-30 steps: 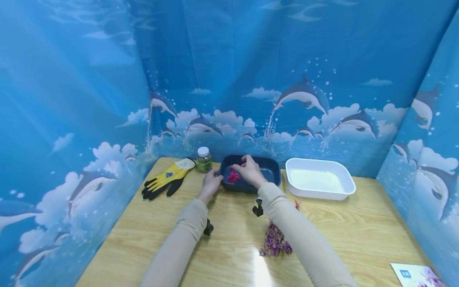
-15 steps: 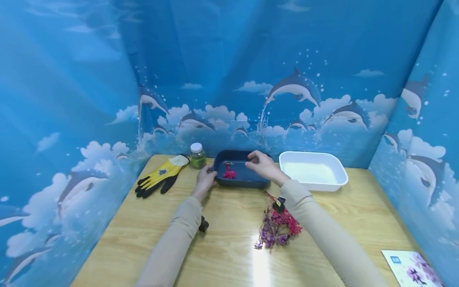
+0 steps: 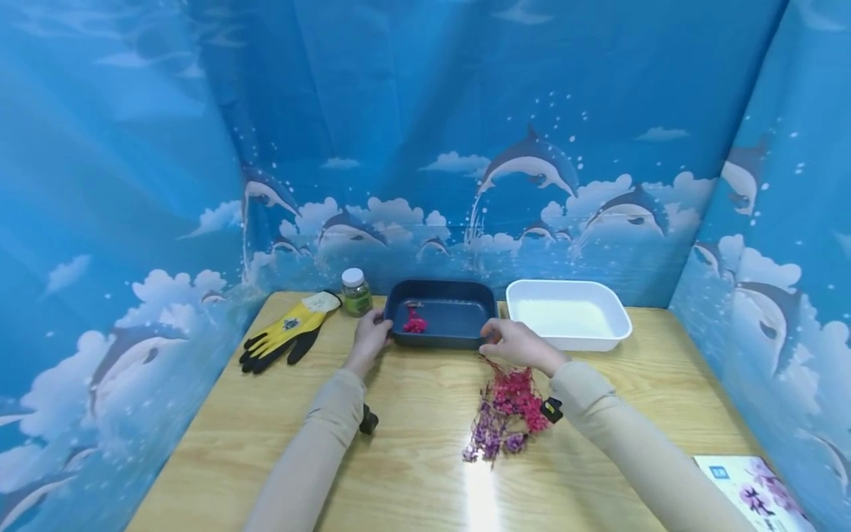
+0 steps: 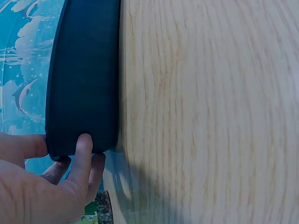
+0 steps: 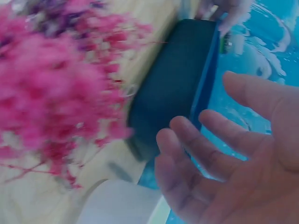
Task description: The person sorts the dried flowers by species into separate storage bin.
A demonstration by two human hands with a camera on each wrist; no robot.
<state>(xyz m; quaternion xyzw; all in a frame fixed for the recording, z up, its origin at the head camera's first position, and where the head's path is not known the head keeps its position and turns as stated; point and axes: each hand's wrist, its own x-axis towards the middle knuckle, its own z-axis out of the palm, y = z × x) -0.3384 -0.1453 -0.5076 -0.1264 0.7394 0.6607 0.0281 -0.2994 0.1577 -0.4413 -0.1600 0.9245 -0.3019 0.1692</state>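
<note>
My left hand (image 3: 368,336) holds the left end of a dark blue rectangular dish (image 3: 459,314), fingers at its rim and outer wall, as the left wrist view shows (image 4: 84,84). Inside the dish, towards its left side, lies a small pink dried-flower sprig (image 3: 415,321). At the dish's right front corner is my right hand (image 3: 521,343), its fingers loosely bent and nothing between them in the right wrist view. Just in front of it lie bunches of pink dried flowers (image 3: 518,395) and purple dried flowers (image 3: 488,432) on the table, stems pointing towards the dish.
A white dish (image 3: 565,336) stands right of the dark one. To the left are a white-lidded jar (image 3: 355,293) and yellow-and-black work gloves (image 3: 290,332). A flower-printed booklet (image 3: 754,491) lies at the front right. A dolphin-patterned curtain (image 3: 425,148) encloses the table.
The right hand has let go of the pink sprig, leaving it in the dish, and moved right and nearer to the dish's right corner. The left hand stays at the left end.
</note>
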